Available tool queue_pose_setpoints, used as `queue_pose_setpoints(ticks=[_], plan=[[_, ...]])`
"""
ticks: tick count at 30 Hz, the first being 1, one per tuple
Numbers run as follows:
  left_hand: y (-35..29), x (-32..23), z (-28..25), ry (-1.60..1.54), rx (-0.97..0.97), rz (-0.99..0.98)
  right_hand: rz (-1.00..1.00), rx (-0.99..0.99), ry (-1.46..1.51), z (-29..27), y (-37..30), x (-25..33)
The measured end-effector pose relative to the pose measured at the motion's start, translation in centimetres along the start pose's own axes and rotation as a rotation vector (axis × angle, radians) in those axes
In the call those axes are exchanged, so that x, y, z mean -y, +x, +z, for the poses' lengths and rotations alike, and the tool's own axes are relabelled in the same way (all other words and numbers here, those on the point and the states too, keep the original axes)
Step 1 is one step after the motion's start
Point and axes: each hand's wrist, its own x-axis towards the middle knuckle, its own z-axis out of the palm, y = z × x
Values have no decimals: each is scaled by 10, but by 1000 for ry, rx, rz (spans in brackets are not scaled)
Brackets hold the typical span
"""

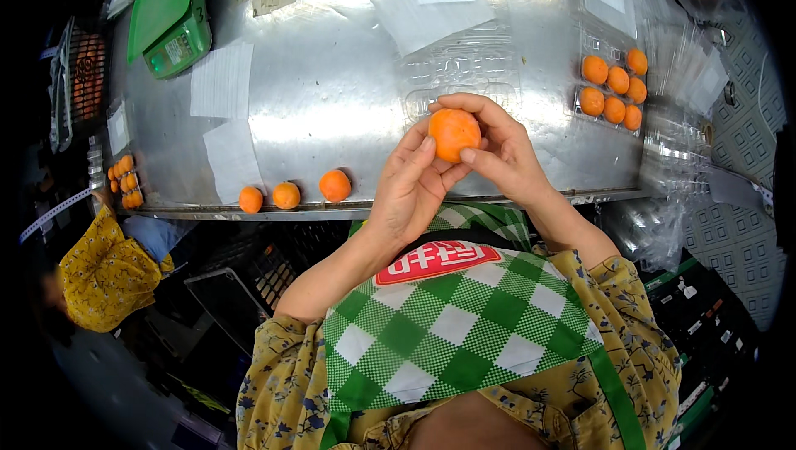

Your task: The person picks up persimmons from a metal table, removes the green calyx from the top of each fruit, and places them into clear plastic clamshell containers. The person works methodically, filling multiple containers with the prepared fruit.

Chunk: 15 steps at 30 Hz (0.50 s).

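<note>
Both my hands hold one round orange fruit [454,134], raised over the near part of the metal table [315,110]. My left hand [406,187] closes on its lower left side, thumb against the skin. From the right, my right hand [512,160] grips it with the thumb in front and fingers curled over the top; their far sides are hidden. Along the table's near edge, to the left, sit three loose fruits, the closest being a larger orange fruit [335,186]. Several more fruits [618,79] lie in a clear plastic tray [587,112] on the right.
A green scale [166,2] stands at the far left. White sheets [220,81] lie near it. Beyond my hands are clear plastic trays [464,65] under paper. Stacked clear packaging [684,60] fills the right end. Another person's yellow sleeve [108,272] shows at left, near another fruit tray.
</note>
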Motion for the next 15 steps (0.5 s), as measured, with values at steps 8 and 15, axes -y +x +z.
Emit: queue_pose_setpoints(ticks=[8,15], plan=[[7,0,-17,-164,47,-47,-82,-20,-513,-3,8,1],[-14,-11,-78,716,-244,221,-118,-139,-826,-47,45,-31]])
